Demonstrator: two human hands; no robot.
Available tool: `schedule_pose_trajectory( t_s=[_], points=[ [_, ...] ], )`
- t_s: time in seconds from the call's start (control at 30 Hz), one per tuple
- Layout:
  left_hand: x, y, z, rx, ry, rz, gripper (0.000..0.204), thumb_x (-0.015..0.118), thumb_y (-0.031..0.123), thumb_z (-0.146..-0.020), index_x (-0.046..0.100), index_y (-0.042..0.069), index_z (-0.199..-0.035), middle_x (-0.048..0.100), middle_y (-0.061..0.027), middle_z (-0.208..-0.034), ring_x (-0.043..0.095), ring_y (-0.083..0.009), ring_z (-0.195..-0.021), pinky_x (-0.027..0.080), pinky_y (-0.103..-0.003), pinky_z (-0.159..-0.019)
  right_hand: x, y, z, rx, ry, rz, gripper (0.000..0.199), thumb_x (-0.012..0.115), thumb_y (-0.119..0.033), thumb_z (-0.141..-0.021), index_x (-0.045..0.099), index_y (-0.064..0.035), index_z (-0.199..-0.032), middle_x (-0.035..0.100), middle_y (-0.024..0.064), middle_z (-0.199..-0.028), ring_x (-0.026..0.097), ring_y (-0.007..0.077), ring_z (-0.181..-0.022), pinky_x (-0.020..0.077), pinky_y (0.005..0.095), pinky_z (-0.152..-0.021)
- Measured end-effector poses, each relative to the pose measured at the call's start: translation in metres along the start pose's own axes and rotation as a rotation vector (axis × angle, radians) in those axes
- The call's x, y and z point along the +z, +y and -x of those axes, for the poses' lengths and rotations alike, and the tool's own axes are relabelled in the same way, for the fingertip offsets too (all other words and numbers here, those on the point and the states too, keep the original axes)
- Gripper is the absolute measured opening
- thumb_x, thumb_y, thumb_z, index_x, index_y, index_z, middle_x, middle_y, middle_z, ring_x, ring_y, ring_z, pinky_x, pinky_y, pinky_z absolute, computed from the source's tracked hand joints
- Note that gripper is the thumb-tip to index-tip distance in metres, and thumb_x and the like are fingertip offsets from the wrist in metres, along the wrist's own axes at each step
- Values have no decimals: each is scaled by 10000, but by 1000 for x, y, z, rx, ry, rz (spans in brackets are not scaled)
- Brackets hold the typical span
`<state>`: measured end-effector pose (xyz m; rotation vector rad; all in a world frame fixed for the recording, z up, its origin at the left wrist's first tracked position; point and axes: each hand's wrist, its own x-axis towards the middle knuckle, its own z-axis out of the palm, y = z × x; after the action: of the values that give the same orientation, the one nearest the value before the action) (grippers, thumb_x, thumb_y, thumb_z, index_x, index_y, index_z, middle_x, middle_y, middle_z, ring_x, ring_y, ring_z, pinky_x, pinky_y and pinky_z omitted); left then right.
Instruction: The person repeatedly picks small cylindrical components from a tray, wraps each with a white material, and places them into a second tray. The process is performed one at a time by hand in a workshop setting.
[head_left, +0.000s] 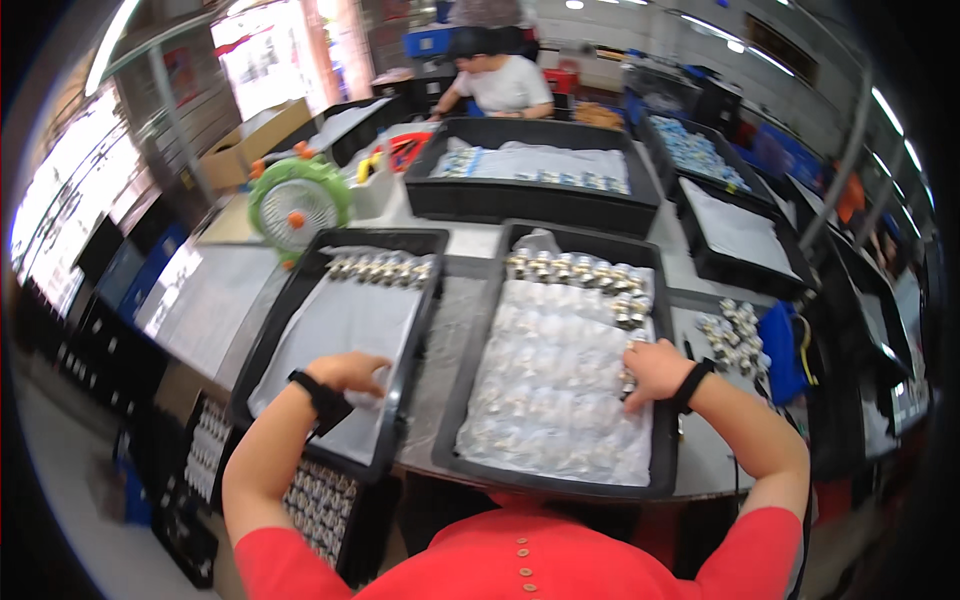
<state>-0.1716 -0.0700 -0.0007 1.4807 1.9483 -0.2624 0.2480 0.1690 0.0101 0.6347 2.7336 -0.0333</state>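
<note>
Two black trays lie side by side before me. Over the paper lining of the left tray (pixel 436 300) hovers my left hand (pixel 350 374), its fingers a little apart and nothing seen in them. One row of small metal fittings (pixel 380 270) lies along that tray's far end. At the right side of the right tray (pixel 460 395), the fingers of my right hand (pixel 658 370) are closed on a small metal fitting (pixel 628 382), partly hidden by them. More fittings (pixel 570 268) line this tray's far end and upper right; translucent white wrapping (pixel 550 370) covers the rows below.
A green fan (pixel 298 205) stands beyond the left tray. A larger black tray (pixel 530 203) lies ahead, with a person (pixel 505 85) behind it. Loose fittings (pixel 735 338) lie by a blue bin (pixel 782 350) at right. More trays (pixel 345 515) of fittings sit low at left.
</note>
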Motion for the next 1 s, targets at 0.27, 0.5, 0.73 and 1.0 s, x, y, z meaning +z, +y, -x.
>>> schedule_pose_trajectory(
  t_s=[0.27,0.5,0.73,1.0],
  points=[
    [4,11,30,125,92,-38,519,618,290,-811,486,25,-1237,621,-206,-1076,584,-370,-1000,466,-416,-850,-12,4,6,-55,124,-322,572,691,-474,-723,589,-11,-1043,598,165,-988,574,327,-956,442,390,-804],
    [5,70,85,214,592,112,474,654,147,-787,508,25,-1221,583,-195,-1136,542,-359,-1056,423,-403,-905,-20,48,33,49,413,-542,266,638,-238,-810,620,-4,-935,632,137,-871,608,275,-816,474,347,-723],
    [36,101,110,170,703,307,435,671,78,-735,550,4,-1146,563,-202,-1172,532,-362,-1086,418,-384,-921,-5,102,47,250,609,-641,193,594,-186,-814,637,-12,-882,661,143,-806,634,283,-767,492,350,-699],
    [80,125,108,165,735,275,525,595,149,-850,412,37,-1329,358,-210,-1393,338,-347,-1287,263,-385,-1068,28,192,14,509,825,-414,191,565,-221,-813,646,-52,-845,655,147,-830,622,322,-820,487,406,-731]
  ],
)
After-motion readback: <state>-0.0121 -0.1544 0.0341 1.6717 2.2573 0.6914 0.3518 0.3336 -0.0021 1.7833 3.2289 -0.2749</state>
